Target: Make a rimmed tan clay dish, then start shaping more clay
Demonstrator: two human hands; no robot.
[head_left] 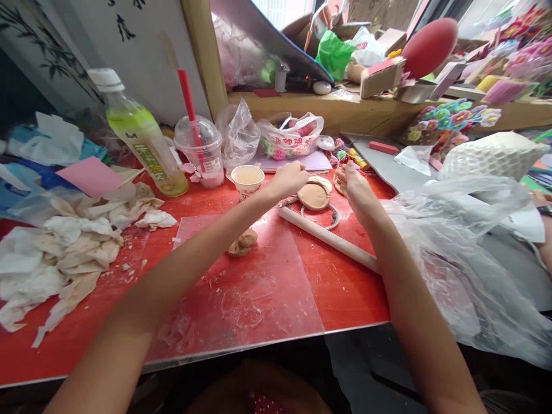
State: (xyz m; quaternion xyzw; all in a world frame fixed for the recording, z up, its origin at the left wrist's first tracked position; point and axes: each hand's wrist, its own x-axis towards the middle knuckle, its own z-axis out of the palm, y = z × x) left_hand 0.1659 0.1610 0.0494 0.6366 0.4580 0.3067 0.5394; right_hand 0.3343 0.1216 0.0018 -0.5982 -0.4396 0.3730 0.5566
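My left hand (291,179) is over the far middle of the red table, its fingers curled closed; anything inside them is hidden. To its right, my right hand (357,188) has its fingers pressed together at the edge of a tan clay piece (338,183), mostly hidden by the hand. Between the hands lies a round, flat clay disc (314,196), beside a pale ring (334,218). A whitish rolling pin (330,236) lies slantwise, its near end behind my right forearm. A lump of brown clay (242,242) rests on the clear plastic sheet (259,299).
A paper cup (247,178) with liquid, a lidded plastic cup (202,155) with a red straw, and a green drink bottle (140,138) stand at back left. Crumpled tissues (81,241) cover the left. A clear plastic bag (466,247) spreads at right, near another person's arm (544,224).
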